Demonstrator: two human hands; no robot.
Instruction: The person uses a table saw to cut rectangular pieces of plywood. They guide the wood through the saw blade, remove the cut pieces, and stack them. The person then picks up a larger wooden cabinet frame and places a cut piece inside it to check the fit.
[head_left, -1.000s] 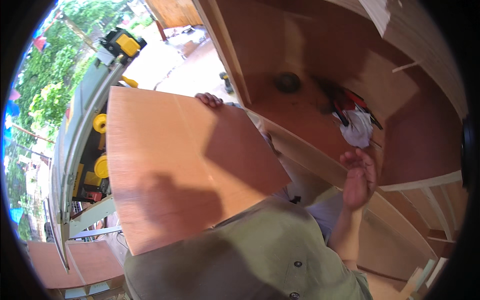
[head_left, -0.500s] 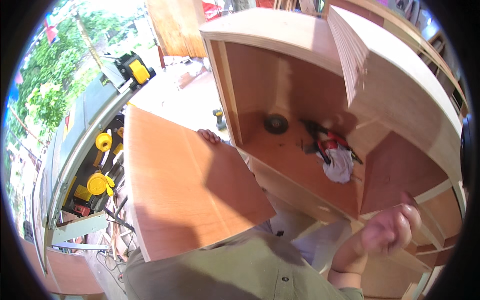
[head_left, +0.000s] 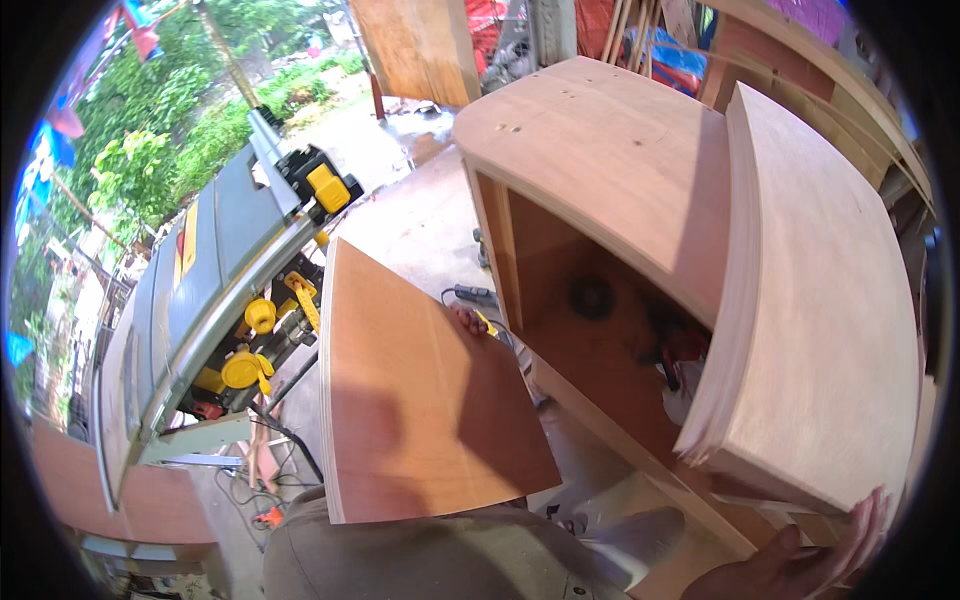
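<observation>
A reddish plywood panel (head_left: 430, 400) stands tilted in front of my body. Only the fingers of my left hand (head_left: 470, 320) show, curled over its right edge; the rest of that hand and arm is behind the panel. At the lower right, my right hand (head_left: 800, 565) has its fingers stretched out beside the near corner of a pale plywood board (head_left: 825, 290). Whether the fingertips touch that board, I cannot tell. The board rests over an open-fronted wooden cabinet (head_left: 600, 130). Inside lie a dark round disc (head_left: 590, 297) and red-and-black tools (head_left: 685, 352), partly in shadow.
A grey table saw (head_left: 230, 230) with yellow knobs stands to the left. Cables (head_left: 245, 500) and wood scraps lie on the floor beneath it. Beyond my left hand lies a corded tool (head_left: 475, 295). Upright timber strips (head_left: 625, 30) lean at the back.
My right hand has gone from curled in front of the cabinet to stretched out by the pale board's near corner. My left hand keeps its grip on the panel. The view has shifted.
</observation>
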